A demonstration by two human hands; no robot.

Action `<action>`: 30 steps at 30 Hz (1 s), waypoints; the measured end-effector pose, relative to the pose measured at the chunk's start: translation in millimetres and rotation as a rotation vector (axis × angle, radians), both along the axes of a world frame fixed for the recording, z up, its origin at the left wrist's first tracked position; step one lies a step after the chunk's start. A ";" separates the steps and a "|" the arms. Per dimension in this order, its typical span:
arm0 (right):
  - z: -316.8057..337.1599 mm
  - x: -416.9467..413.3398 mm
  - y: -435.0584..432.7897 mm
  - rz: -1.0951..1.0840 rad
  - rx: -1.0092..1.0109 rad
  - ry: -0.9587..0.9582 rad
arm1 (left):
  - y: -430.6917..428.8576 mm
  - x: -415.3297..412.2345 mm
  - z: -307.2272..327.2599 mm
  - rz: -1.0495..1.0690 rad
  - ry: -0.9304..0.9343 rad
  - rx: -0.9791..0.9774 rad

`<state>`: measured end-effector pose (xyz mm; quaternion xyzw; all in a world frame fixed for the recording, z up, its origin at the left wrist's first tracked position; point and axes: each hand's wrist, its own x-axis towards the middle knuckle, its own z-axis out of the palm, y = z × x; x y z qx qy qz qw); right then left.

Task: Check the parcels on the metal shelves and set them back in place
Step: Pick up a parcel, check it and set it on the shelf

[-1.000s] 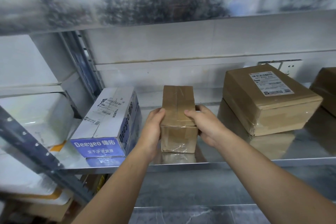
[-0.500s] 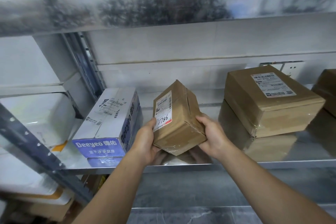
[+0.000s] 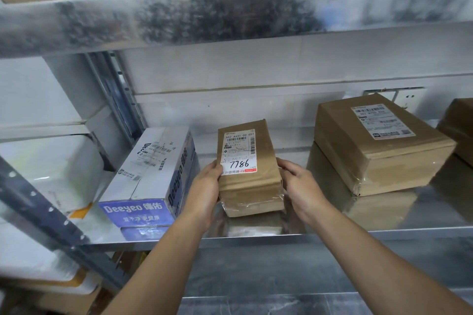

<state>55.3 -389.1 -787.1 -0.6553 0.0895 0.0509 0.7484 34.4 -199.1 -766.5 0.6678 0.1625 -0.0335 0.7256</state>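
Nearest, two bare forearms reached up and away over the front lip of the shiny galvanised metal shelf (image 3: 384, 220). The left hand (image 3: 206, 188) gripped the left side of a small brown cardboard parcel (image 3: 249, 186), its thumb lying on the lower left corner of the parcel's white shipping label (image 3: 239, 152). The right hand (image 3: 298, 184) gripped the right side, fingers curled round the edge. The parcel was thus clamped between both hands, near the front of the shelf and about midway along it. Its labelled face was turned up, with "7786" handwritten on the label. Clear tape wrapped its near end. Whether its underside touched the shelf could not be told, though its reflection lay just beneath it.

Just left of the parcel, a white and blue printed carton marked "Deeyeo" (image 3: 151, 174) lay on the shelf. Further left, beyond a grey perforated steel upright (image 3: 43, 217), sat white plastic mailer bags (image 3: 51, 169). To the right, apart from the hands, a large flat brown cardboard box (image 3: 378, 146) with its own label rested on the shelf, and another brown box (image 3: 458, 128) was cut off at the right edge.

Behind them stood a white wall with a white socket plate (image 3: 407, 97). Above ran the upper metal shelf (image 3: 230, 15), carrying more cartons.
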 end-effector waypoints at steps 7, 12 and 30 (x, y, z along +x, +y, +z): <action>6.9 1.7 5.8 0.080 0.047 0.068 | -8.1 1.4 -4.2 -0.018 -0.032 -0.040; -3.9 10.2 15.4 0.032 0.055 0.051 | -9.5 8.4 -17.2 0.002 -0.056 0.032; -5.6 23.0 23.0 0.030 0.030 0.204 | -20.6 20.1 -22.4 0.065 0.012 -0.102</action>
